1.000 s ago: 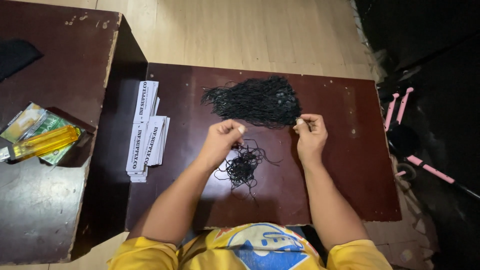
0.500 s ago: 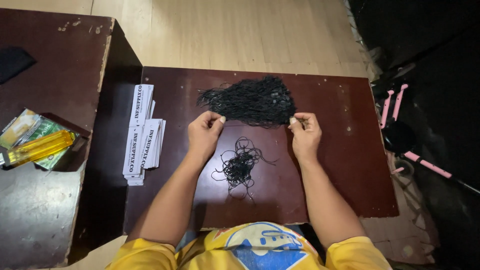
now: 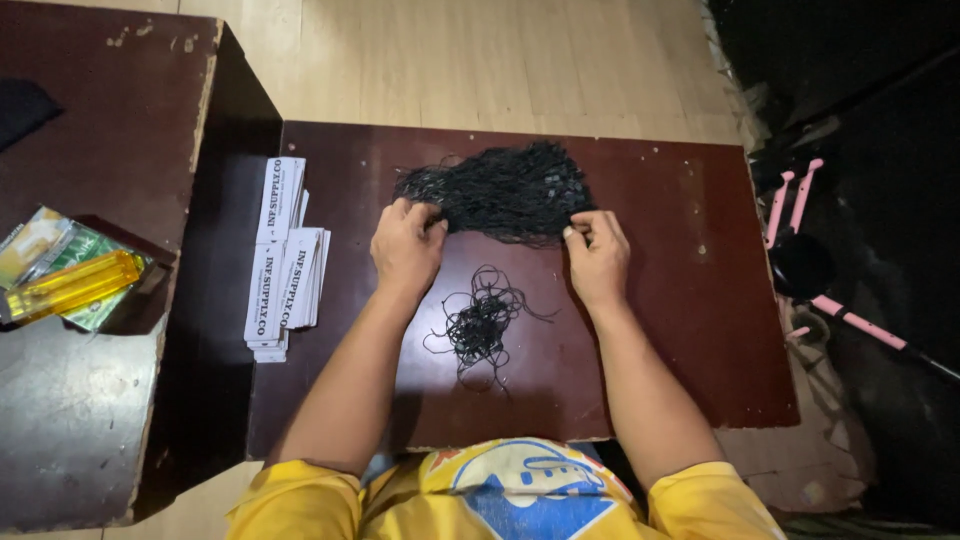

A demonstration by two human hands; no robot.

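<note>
Head view: a big pile of black strings (image 3: 505, 190) is pinched at both ends — fingers of the left hand (image 3: 407, 245) and right hand (image 3: 597, 252) are closed on it. It lies on the dark table (image 3: 690, 330), with a small tangle (image 3: 482, 322) near.

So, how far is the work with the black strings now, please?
A small loose tangle of strings already lies apart, near the person. The left hand and right hand both grip the near edge of the big black bundle, so pulling strings out seems in hand. Most of the bundle looks untouched, so much is left. The white tag stacks lie unused beside it.
</note>
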